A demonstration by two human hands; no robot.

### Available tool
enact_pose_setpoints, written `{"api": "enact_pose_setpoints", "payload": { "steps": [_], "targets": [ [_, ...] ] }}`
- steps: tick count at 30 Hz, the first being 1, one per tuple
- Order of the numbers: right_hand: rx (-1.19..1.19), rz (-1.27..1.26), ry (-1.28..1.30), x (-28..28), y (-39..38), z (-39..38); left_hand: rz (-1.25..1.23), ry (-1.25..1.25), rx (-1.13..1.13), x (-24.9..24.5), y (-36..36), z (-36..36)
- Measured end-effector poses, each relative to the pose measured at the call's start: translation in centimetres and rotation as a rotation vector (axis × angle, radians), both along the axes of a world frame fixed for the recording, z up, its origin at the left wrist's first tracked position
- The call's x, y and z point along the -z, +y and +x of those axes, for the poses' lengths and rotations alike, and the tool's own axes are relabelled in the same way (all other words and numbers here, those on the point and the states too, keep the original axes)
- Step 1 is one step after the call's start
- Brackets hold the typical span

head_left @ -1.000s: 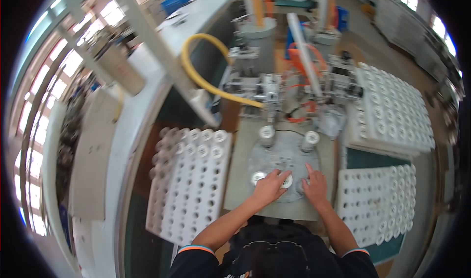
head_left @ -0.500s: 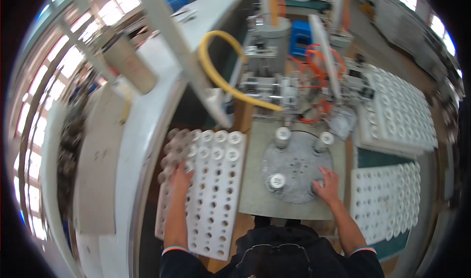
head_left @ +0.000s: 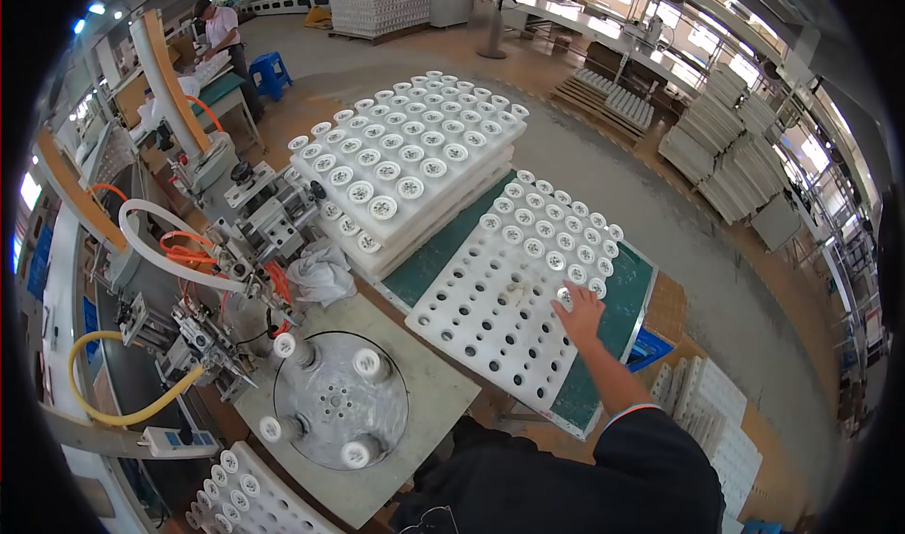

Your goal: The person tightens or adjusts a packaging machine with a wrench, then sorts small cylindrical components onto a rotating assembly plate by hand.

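My right hand reaches over the white foam tray on the right. Its fingers are closed around a white round-faced part at the front of the filled rows. More such parts stand upright in the tray's far rows, while its near rows show bare holes. To the left, a grey round turntable carries several white-topped parts near its rim. My left hand is out of view.
Stacked trays of parts stand on the green table. A machine with clamps and a yellow hose overhangs the left side. Another part-filled tray lies bottom left. A person works far off.
The view has swung to the right. My right hand has gone from the turntable's edge to the right tray with a part. My left hand, earlier at the left tray, has left the view.
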State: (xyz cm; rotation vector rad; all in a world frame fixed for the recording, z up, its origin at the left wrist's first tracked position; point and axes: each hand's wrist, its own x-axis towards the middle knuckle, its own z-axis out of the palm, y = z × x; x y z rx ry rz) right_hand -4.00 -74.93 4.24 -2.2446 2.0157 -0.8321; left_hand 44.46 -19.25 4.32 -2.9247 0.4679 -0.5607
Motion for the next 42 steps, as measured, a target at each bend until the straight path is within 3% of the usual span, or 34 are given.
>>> {"api": "enact_pose_setpoints", "payload": {
  "steps": [2, 3, 4, 5, 6, 8, 11, 15, 16, 18, 21, 23, 24, 26, 29, 33, 36, 38, 39, 41, 42],
  "targets": [
    [-0.044, 0.061, 0.203, -1.1, -0.4, -1.8, -0.827, 0.502, 0.25, -3.0, -9.4, -3.1],
    [-0.064, 0.061, 0.204, -1.1, -0.8, -2.3, -0.963, 0.737, 0.315, 1.0, -10.7, -1.7],
    [-0.084, 0.087, 0.227, -0.8, -1.2, -2.4, -0.785, 0.761, 0.421, -0.6, -15.5, -3.6],
    [-0.111, 0.112, 0.249, -0.4, -1.7, -2.4, -0.724, 0.955, 0.41, -3.8, -20.8, -6.2],
    [-0.128, 0.124, 0.232, 0.3, -2.2, -2.6, -0.71, 0.972, 0.551, -4.8, -25.0, -8.0],
    [-0.12, 0.066, 0.252, 1.8, -2.8, -3.3, -0.494, 0.805, 0.797, -4.6, -30.6, -10.0],
    [-0.182, -0.028, 0.294, 2.9, -2.5, -3.8, -0.255, 0.969, 0.834, -2.7, -34.9, -11.3],
    [-0.227, 0.033, 0.373, 1.7, -3.2, -4.0, -0.207, 0.917, 0.84, -3.9, -33.4, -10.4],
    [-0.244, 0.041, 0.36, 0.8, -2.7, -3.0, -0.313, 0.839, 0.82, -4.7, -32.1, -10.2],
    [-0.197, 0.069, 0.184, -1.3, -2.2, -0.5, -0.404, 0.754, 0.79, -4.9, -29.7, -9.5],
    [-0.58, 0.037, -0.164, -1.8, 1.6, 9.1, -0.367, 0.895, 0.602, -4.1, -26.5, -9.0],
    [-0.851, 0.11, -0.174, -2.1, 5.8, 16.6, -0.417, 0.891, 0.614, -3.8, -25.6, -9.6],
    [-0.95, 0.281, -0.178, -3.2, 8.0, 19.8, -0.42, 0.886, 0.603, -3.8, -25.2, -9.7],
    [-1.155, 0.198, -0.039, -3.2, 10.9, 24.6, -0.483, 0.852, 0.616, -4.0, -24.3, -9.8],
    [-1.255, 0.134, 0.134, -0.3, 12.7, 27.1, -0.543, 0.85, 0.519, -5.4, -23.5, -9.2],
    [-1.247, 0.139, 0.259, 1.4, 13.8, 26.5, -0.599, 0.848, 0.488, -6.4, -23.8, -8.4],
    [-1.305, 0.285, 0.267, -0.4, 14.7, 25.0, -0.638, 0.814, 0.517, -7.2, -25.8, -8.3],
    [-1.22, 0.346, 0.026, -0.6, 14.5, 23.5, -0.631, 0.84, 0.529, -7.2, -27.5, -8.4],
    [-1.213, 0.351, 0.031, -0.4, 13.6, 22.9, -0.63, 0.849, 0.531, -6.7, -28.5, -8.7],
    [-0.937, 0.627, -0.198, 0.6, 11.4, 22.6, -0.593, 0.842, 0.566, -5.4, -30.6, -9.3],
    [-0.94, 0.633, -0.197, 0.9, 10.5, 23.0, -0.486, 0.872, 0.55, -5.3, -31.7, -9.8]
  ]
}}
